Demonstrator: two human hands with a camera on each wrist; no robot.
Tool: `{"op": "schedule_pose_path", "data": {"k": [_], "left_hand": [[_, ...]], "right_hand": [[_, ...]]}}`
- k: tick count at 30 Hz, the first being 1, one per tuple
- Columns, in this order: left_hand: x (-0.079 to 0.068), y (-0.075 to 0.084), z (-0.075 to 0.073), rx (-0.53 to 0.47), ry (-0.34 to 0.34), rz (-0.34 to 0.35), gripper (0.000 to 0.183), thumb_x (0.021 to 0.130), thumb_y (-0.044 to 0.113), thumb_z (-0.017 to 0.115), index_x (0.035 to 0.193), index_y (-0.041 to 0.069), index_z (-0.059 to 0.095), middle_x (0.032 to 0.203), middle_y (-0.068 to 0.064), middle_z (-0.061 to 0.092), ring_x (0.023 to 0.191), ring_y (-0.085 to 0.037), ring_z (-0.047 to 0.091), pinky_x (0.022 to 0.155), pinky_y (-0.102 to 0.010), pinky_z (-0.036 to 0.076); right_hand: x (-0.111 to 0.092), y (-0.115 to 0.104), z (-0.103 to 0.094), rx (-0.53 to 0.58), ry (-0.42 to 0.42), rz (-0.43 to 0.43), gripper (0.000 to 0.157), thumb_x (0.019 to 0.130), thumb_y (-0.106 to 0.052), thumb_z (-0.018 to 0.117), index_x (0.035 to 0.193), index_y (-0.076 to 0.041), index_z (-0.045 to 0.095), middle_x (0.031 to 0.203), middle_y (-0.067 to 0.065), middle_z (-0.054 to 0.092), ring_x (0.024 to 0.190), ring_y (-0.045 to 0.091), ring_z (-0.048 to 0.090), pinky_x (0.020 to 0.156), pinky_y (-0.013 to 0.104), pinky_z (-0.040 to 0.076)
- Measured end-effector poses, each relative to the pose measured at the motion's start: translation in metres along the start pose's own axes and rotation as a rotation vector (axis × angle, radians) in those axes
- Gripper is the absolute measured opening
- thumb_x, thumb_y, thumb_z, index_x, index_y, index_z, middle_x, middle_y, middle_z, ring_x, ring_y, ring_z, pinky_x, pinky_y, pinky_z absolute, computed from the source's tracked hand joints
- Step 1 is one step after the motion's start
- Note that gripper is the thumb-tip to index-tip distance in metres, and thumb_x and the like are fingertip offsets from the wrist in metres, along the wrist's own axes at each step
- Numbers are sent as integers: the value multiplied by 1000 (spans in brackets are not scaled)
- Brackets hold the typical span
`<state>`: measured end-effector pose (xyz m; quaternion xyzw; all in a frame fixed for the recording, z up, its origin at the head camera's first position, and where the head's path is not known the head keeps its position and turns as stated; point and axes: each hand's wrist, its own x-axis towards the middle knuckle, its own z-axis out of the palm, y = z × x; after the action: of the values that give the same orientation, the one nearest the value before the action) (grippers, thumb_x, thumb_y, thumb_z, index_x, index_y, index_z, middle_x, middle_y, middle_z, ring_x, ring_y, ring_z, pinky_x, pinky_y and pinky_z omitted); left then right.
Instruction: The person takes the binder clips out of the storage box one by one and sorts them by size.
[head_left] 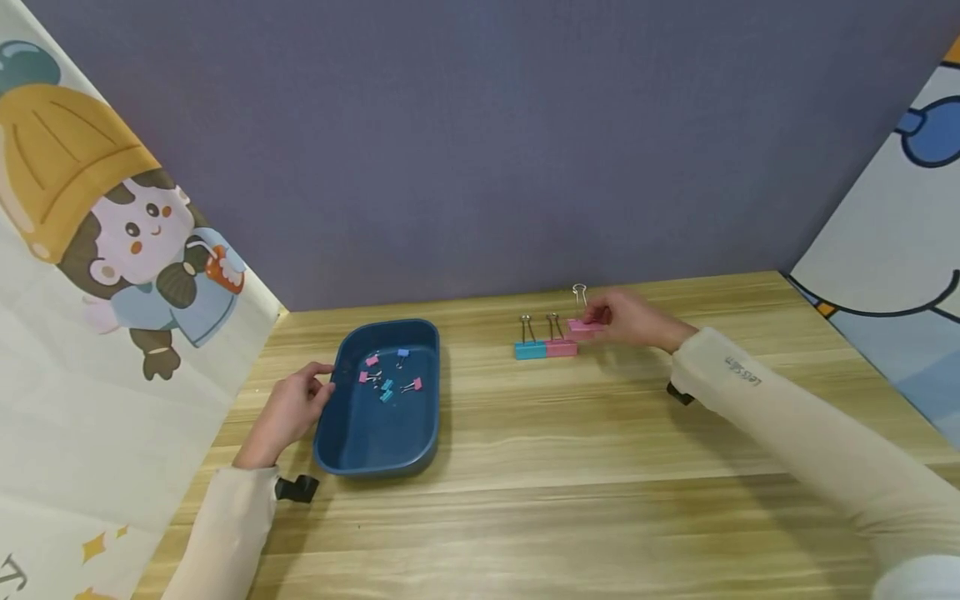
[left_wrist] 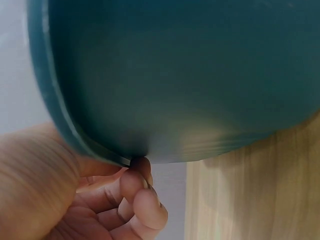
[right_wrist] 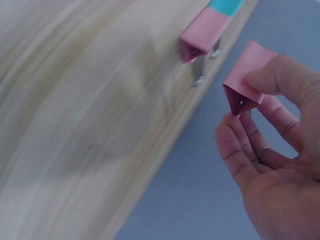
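My right hand (head_left: 626,317) pinches a large pink binder clip (right_wrist: 247,72) between thumb and fingers, just above the table near the back wall. Close to it, a blue binder clip (head_left: 530,351) and another pink binder clip (head_left: 561,348) stand side by side on the table, their wire handles pointing up. On the left, my left hand (head_left: 288,408) grips the rim of a dark blue plastic basin (head_left: 375,446). Several small binder clips (head_left: 387,385) in pink, blue and teal lie scattered inside the basin.
The wood-grain table (head_left: 525,517) meets a grey-blue back wall (head_left: 480,150). Cartoon-printed panels flank it, a left panel (head_left: 67,417) and a right panel (head_left: 877,225). A black strap piece (head_left: 297,489) sits at my left cuff.
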<state>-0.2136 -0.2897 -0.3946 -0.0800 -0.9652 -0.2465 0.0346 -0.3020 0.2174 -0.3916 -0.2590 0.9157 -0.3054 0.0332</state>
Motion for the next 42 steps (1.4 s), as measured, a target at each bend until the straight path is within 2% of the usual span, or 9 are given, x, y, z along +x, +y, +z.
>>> {"op": "schedule_pose_path", "data": {"k": [4, 7, 13, 19, 27, 34, 39, 42], "left_hand": [[0, -1, -1, 5, 5, 1, 31, 96, 8, 54, 124, -5, 53, 65, -4, 52, 51, -17, 46, 48, -30, 40], [0, -1, -1, 8, 9, -1, 31, 96, 8, 54, 124, -5, 53, 65, -4, 52, 51, -17, 46, 47, -30, 40], [-1, 2, 0, 6, 13, -18, 32, 96, 9, 55, 124, -5, 53, 66, -5, 52, 52, -16, 46, 47, -30, 41], [2, 6, 4, 4, 17, -30, 32, 95, 8, 56, 124, -5, 53, 67, -6, 53, 52, -17, 47, 47, -29, 41], [7, 7, 8, 8, 26, 10, 31, 94, 6, 56, 122, -6, 54, 68, -5, 54, 53, -17, 47, 49, -30, 41], [7, 7, 8, 13, 30, 13, 30, 94, 6, 56, 121, -6, 55, 69, -5, 54, 54, -17, 48, 49, -30, 41], [6, 7, 8, 9, 27, 12, 30, 94, 6, 56, 121, -6, 55, 69, -5, 54, 54, -17, 48, 49, -29, 42], [5, 9, 8, 7, 28, 8, 30, 93, 6, 57, 121, -6, 55, 69, -6, 54, 54, -17, 48, 49, -29, 41]], "right_hand": [[-3, 14, 0, -23, 2, -13, 15, 77, -7, 77, 90, -5, 69, 87, 5, 64, 80, 21, 59, 71, 38, 48], [-4, 22, 0, -23, -28, -1, 15, 77, -3, 76, 90, -5, 70, 87, 6, 65, 80, 22, 59, 71, 37, 49], [-5, 35, 2, 1, -91, 92, 19, 77, 1, 73, 94, -6, 70, 90, 5, 64, 84, 22, 59, 73, 36, 50], [-2, 43, 8, 30, -140, 118, 21, 75, 3, 73, 95, -5, 69, 89, 5, 63, 82, 21, 59, 72, 34, 50], [2, 38, 14, 31, -142, 130, 19, 79, 1, 72, 98, -2, 69, 89, 5, 64, 84, 20, 59, 73, 33, 51], [3, 37, 14, 31, -141, 107, 17, 80, 0, 71, 97, -3, 69, 88, 4, 65, 83, 20, 60, 70, 32, 50], [2, 28, 12, 1, -127, 92, 16, 81, -4, 73, 96, -4, 69, 92, 6, 65, 87, 22, 60, 77, 39, 49], [3, 17, 11, -51, -90, 51, 14, 81, -5, 72, 95, -4, 69, 96, 10, 63, 87, 25, 57, 78, 42, 46]]}}
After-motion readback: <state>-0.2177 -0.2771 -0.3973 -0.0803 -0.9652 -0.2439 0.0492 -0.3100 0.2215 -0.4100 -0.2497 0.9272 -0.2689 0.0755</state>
